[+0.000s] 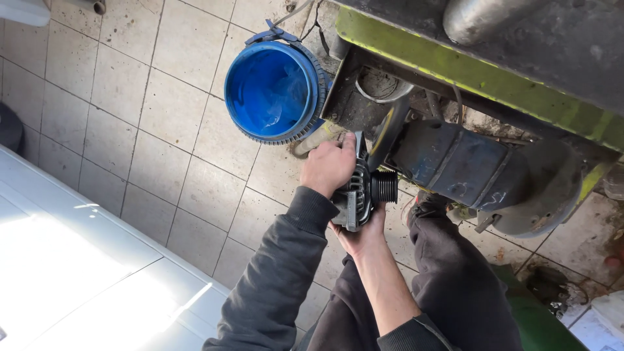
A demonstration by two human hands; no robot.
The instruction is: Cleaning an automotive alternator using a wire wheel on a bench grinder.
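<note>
A person crouches on a tiled floor (162,149) and presses an alternator (361,193), a ribbed grey metal unit with a black grooved pulley (384,186), against the wheel (387,130) of a bench grinder (468,169). The left hand (329,166) wraps over the top of the housing, fingers closed around it, the thumb lying along the edge nearest the wheel. The right hand (361,233) cups the unit from below, its fingers closed on the underside and mostly hidden. The alternator sits between the two hands, just beside the wheel's rim; whether metal actually touches the wheel cannot be told from this angle.

The grinder's dark motor body hangs under a yellow-green metal frame (474,78). An open blue plastic bucket (273,91) stands on the floor near the left hand. A white panel (78,260) catches bright sunlight at lower left.

Done well, this step seems to call for a firm two-handed hold, light steady pressure into the wheel, and knuckles and sleeve cuff (305,208) kept back from the rim. The thumb's closeness to the wheel looks like the main hazard, and bare hands give little margin.
</note>
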